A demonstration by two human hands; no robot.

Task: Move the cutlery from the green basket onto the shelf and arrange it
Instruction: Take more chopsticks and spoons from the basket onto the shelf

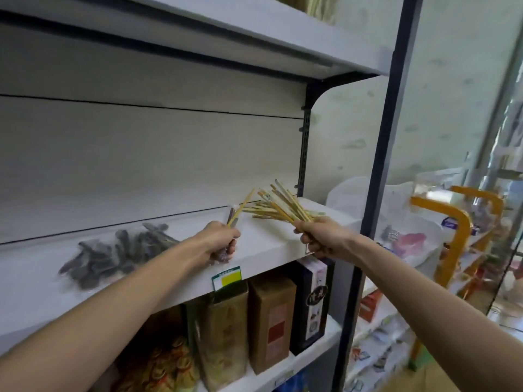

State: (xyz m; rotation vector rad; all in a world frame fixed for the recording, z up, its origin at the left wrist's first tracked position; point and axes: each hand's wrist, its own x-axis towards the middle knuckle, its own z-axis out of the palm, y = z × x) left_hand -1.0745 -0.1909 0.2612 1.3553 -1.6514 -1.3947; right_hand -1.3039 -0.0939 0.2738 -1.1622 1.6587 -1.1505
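Shop aisle, white shelf [263, 244] at chest height, boxed goods below. Far left on the shelf, a clear bag of dark cutlery [113, 250]. Next, left hand [218, 244] curled around a few chopsticks [240, 209]. Rightward, right hand [319, 237] clenched on a fanned bundle of chopsticks [283, 205] above a loose pile [263, 213]. Likely light, stiff, smooth sticks, prone to slipping; best gripped mid-length. Green basket out of view.
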